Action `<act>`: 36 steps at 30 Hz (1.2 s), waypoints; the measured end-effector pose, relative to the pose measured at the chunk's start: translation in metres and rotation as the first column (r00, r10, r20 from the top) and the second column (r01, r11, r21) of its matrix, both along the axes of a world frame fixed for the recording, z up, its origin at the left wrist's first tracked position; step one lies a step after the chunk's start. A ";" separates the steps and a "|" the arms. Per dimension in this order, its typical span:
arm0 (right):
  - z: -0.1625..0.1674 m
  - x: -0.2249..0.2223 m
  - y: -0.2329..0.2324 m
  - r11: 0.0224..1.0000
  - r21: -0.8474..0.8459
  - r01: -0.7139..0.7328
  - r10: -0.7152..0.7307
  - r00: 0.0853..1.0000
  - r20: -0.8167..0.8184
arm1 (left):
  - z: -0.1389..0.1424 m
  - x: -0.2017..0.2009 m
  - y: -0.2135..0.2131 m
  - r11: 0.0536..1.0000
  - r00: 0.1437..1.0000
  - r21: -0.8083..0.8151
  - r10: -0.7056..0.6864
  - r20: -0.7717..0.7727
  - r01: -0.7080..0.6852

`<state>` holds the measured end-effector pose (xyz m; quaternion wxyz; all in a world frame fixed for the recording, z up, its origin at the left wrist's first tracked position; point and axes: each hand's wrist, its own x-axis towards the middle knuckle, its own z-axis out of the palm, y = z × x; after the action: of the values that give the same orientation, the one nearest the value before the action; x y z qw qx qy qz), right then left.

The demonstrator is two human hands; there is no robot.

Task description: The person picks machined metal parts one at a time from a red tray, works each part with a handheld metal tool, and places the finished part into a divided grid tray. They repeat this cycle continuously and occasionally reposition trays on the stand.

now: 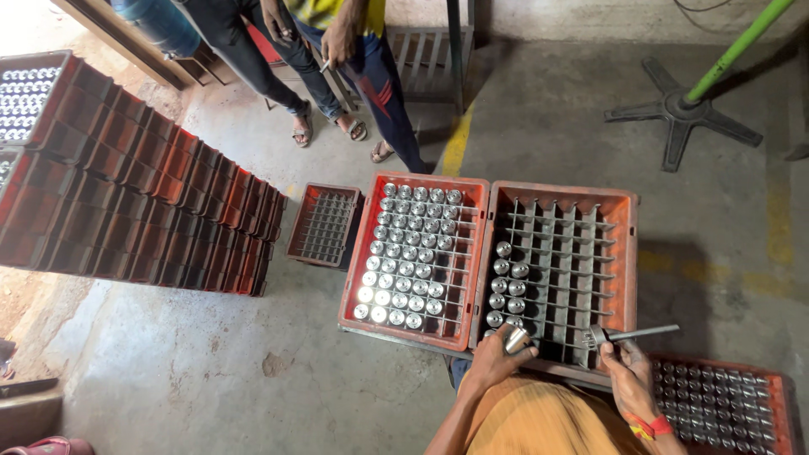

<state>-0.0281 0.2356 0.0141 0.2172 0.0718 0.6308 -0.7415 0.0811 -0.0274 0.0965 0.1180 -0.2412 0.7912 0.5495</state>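
While the left hand [493,354] is clamped on a shiny steel cylinder [516,339] over the gridded red crate [628,253], the right hand [625,364] grips a thin metal gauge [628,334].

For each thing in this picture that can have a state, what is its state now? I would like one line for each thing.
Left crate: full of metal cylinders.
Middle crate: mostly empty, cylinders only in its left column.
Right crate: filled with metal parts.
Small crate: empty.
Stacked crates: piled, leaning to one side.
Left hand: closed on a metal cylinder.
Right hand: gripping a metal rod tool.
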 end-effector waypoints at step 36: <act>0.018 0.028 0.028 0.999 -0.041 -0.028 0.023 0.993 -0.117 | -0.063 -0.008 -0.068 0.782 0.894 -0.503 0.149 -0.422 -0.368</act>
<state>-0.0003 0.2636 0.0321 0.1910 0.0160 0.6272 -0.7549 0.0731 -0.0952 0.0338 -0.1844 -0.2686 0.8850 0.3327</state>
